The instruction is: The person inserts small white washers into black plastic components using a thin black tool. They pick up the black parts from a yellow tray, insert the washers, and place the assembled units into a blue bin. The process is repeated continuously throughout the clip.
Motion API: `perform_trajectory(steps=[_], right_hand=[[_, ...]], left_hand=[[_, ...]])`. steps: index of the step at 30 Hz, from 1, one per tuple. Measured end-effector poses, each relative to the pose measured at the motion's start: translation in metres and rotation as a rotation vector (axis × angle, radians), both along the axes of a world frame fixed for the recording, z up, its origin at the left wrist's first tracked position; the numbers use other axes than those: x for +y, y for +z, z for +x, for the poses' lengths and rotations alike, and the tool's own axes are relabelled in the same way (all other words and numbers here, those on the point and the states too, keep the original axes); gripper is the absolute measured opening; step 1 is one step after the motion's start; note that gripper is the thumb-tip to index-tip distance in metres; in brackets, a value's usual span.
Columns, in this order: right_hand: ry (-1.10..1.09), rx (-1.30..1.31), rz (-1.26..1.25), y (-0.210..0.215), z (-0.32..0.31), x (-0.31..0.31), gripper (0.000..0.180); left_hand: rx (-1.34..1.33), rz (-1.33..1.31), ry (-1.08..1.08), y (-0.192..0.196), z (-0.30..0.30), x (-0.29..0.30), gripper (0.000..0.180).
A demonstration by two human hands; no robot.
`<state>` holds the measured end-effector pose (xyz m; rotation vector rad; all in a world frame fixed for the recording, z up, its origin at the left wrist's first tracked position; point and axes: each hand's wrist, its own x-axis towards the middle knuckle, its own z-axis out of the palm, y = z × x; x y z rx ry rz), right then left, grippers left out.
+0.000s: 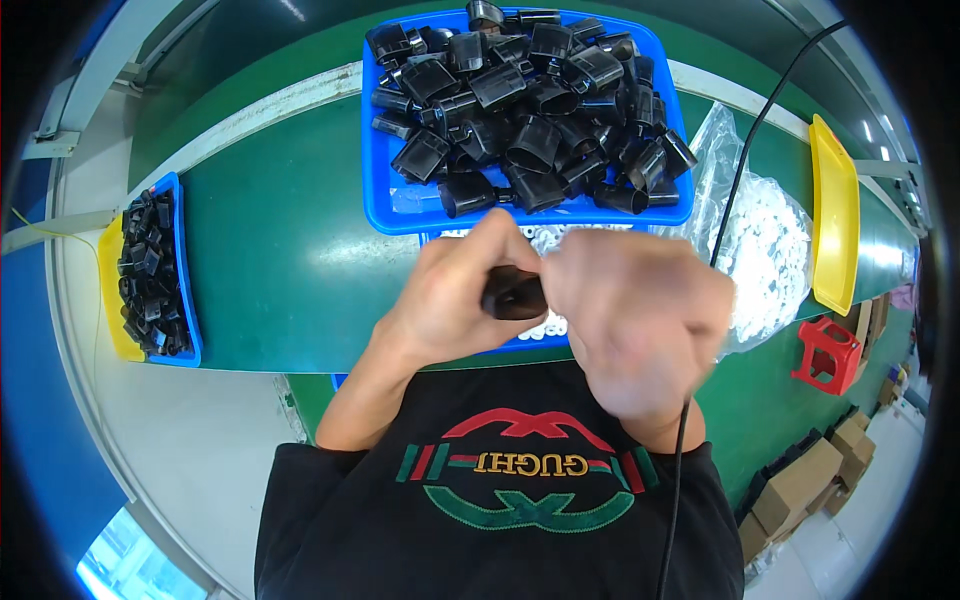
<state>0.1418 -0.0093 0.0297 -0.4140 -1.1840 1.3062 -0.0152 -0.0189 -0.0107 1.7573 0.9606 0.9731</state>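
Note:
My left hand (450,290) is wrapped round a black plastic fitting (514,294), its hollow end facing up. Pressed up close on its right is my right hand (645,315), curled into a fist and smeared by motion; whatever its fingers grip is hidden. Beneath both hands lies a blue tray of small white ring-shaped pieces (548,238), mostly covered by them. Just beyond stands a large blue bin (376,190) heaped with glossy black plastic fittings (535,145) of the same look.
At the right, a clear plastic bag of white pieces (768,250) lies beside a yellow tray (835,215). A black cable (745,150) hangs across the right side. Another blue bin of black parts (150,270) sits far left. A red stool (828,355) and cardboard boxes (805,485) stand right.

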Motion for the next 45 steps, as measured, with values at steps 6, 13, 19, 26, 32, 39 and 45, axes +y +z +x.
perform_trajectory(steps=[6,13,19,26,32,39,45], right_hand=[[-0.173,-0.055,0.216,0.036,0.032,-0.011,0.021],[-0.223,-0.299,0.178,0.0,0.04,-0.023,0.008],[-0.129,-0.786,0.205,-0.017,0.043,-0.019,0.009],[-0.114,-1.417,0.134,-0.041,0.04,-0.02,0.015],[-0.177,-1.6,0.135,-0.063,0.042,-0.022,0.013],[-0.23,-1.617,0.222,-0.08,0.046,-0.023,0.008],[-0.295,-1.607,0.227,-0.088,0.046,-0.026,0.009]], left_hand=[[0.037,0.014,0.207,0.028,-0.031,-0.008,0.033],[0.057,0.093,0.333,0.042,-0.041,-0.023,0.032],[-0.043,0.033,0.328,0.051,-0.031,-0.02,0.031],[0.061,-0.008,0.391,0.06,-0.015,-0.015,0.034],[0.246,0.025,0.361,0.058,-0.015,-0.011,0.033],[0.267,0.068,0.373,0.036,-0.063,0.047,0.04],[0.563,0.143,0.589,-0.013,-0.131,0.169,0.041]])
